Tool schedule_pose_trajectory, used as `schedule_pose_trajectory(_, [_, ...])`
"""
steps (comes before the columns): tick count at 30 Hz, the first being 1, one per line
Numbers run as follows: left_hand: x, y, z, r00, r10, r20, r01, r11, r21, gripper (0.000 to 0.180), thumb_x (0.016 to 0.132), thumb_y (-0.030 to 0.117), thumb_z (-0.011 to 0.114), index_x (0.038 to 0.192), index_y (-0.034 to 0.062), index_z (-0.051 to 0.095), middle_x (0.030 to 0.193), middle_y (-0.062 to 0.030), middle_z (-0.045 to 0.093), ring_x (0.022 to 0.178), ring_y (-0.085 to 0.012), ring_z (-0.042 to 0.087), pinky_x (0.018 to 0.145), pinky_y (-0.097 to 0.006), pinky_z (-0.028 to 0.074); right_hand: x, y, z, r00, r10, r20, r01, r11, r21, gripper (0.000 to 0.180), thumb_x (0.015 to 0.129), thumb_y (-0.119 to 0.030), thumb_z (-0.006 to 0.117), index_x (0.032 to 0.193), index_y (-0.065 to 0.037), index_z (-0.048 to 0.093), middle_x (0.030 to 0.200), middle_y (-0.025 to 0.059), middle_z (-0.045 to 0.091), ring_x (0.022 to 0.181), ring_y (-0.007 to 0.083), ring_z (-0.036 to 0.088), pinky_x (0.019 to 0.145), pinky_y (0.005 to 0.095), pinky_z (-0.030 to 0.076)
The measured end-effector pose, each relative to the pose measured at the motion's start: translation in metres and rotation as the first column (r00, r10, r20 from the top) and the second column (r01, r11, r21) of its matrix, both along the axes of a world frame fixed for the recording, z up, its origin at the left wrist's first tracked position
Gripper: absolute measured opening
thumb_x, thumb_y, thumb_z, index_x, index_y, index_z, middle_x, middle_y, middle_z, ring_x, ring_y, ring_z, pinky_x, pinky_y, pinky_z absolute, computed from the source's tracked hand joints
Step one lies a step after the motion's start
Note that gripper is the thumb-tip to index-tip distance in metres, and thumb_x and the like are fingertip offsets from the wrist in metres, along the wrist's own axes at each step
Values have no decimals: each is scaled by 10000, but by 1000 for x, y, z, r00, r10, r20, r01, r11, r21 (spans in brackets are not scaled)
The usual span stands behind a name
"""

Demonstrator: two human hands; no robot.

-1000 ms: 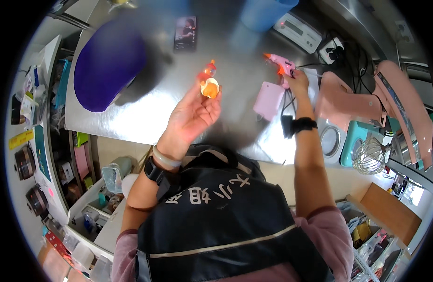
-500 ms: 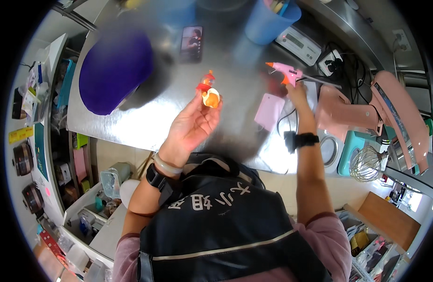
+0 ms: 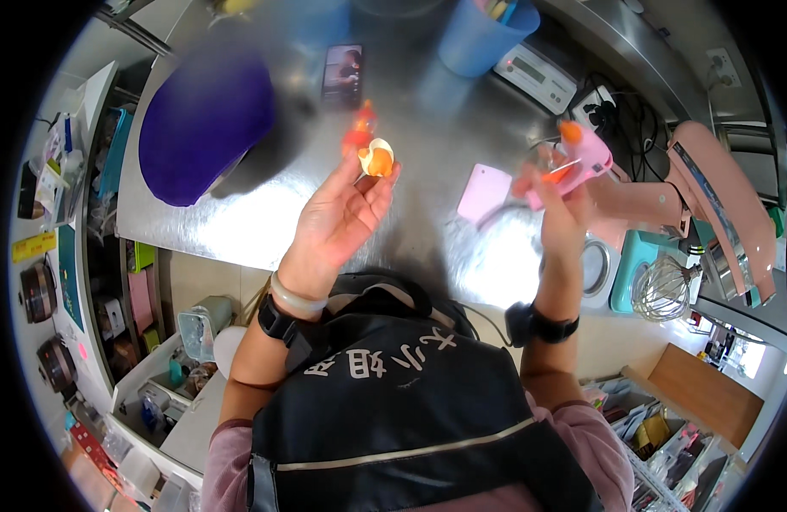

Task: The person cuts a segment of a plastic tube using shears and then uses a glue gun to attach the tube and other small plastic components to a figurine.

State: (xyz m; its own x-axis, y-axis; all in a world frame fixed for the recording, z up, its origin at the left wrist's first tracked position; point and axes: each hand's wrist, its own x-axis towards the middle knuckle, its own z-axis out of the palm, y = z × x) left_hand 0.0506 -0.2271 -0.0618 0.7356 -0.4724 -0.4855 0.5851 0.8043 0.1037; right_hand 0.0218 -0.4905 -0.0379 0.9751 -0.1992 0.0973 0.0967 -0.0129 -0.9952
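My left hand (image 3: pixel 342 205) is closed, pinching a small orange-and-cream piece (image 3: pixel 377 160) with a curled, shell-like rim over the metal table (image 3: pixel 291 205). A blurred red-and-orange toy figure (image 3: pixel 359 130) appears just beyond my thumb; whether it is held too or stands on the table, I cannot tell. At the right my right hand (image 3: pixel 562 218) grips a pink hot glue gun (image 3: pixel 585 160) with an orange nozzle. Motion smears the gun, and my fingers partly cover its handle. A flat pink plate with a small hole (image 3: pixel 484 193) lies between my hands.
At the left stands a large purple rounded thing (image 3: pixel 201 128). Farther back are a phone (image 3: pixel 342 72), a blue cup with tools (image 3: pixel 479 38) and a white scale (image 3: pixel 536 78). Cables, a pink stand mixer (image 3: pixel 718 196) and a wire whisk (image 3: pixel 662 290) crowd the right side.
My right hand has lifted the glue gun and drawn it nearer, turning its nozzle. My left hand has shifted slightly left and away with the orange-and-cream piece. The view has moved a little.
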Motion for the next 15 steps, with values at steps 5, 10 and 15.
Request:
schedule_pose_trajectory(5, [-2, 1, 14, 1000, 14, 8, -14, 999, -37, 423, 838, 260, 590, 1153, 18, 446, 1060, -117, 500, 1008, -230, 531, 786, -279, 498, -6, 6, 20, 895, 341, 287, -445, 726, 525, 389, 872, -175, 491, 1157, 74, 400, 891, 202, 586, 747, 254, 608, 739, 395, 517])
schedule_pose_trajectory(10, [-3, -1, 19, 998, 50, 44, -46, 996, -74, 420, 841, 279, 583, 1144, 20, 449, 1041, -117, 500, 990, -225, 542, 764, -276, 508, -21, 47, 45, 962, 272, 14, -265, 922, 283, 404, 873, -192, 437, 1149, 101, 411, 953, 237, 584, 871, 337, 607, 670, 395, 536])
schedule_pose_trajectory(15, [-4, -2, 22, 994, 28, 107, -14, 992, -127, 442, 862, 325, 535, 1186, 44, 430, 1056, -69, 552, 915, -209, 590, 770, -294, 510, -30, 65, 41, 952, 307, 19, -305, 934, 184, 328, 808, -26, 552, 1110, 82, 484, 987, 185, 612, 890, 231, 615, 651, 241, 508])
